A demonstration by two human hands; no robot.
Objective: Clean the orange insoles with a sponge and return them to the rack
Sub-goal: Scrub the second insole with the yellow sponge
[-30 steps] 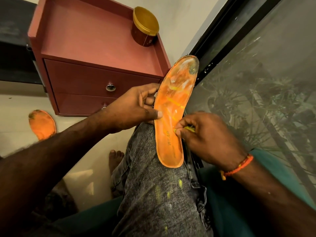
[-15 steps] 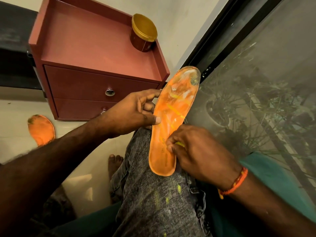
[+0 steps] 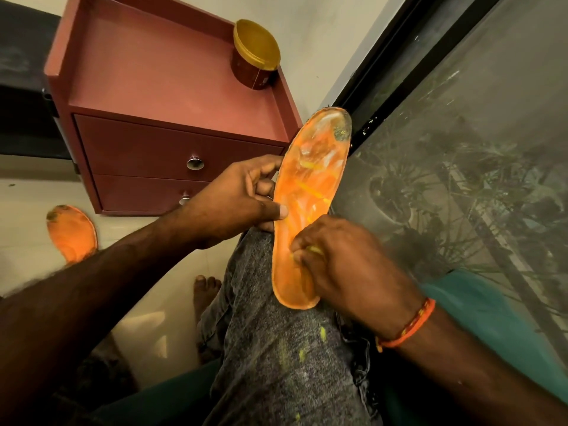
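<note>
On my knee, my left hand (image 3: 236,201) pinched the thin, floppy orange insole (image 3: 307,207) mid-edge; my right hand (image 3: 347,265) gripped the yellow sponge (image 3: 315,249).

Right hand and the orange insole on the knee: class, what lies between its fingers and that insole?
In the head view, a small yellow sponge shows under the right hand, pressed onto the insole.

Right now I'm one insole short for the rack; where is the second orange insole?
In the head view it lies on the floor at the left, just left of the red drawer cabinet.
</note>
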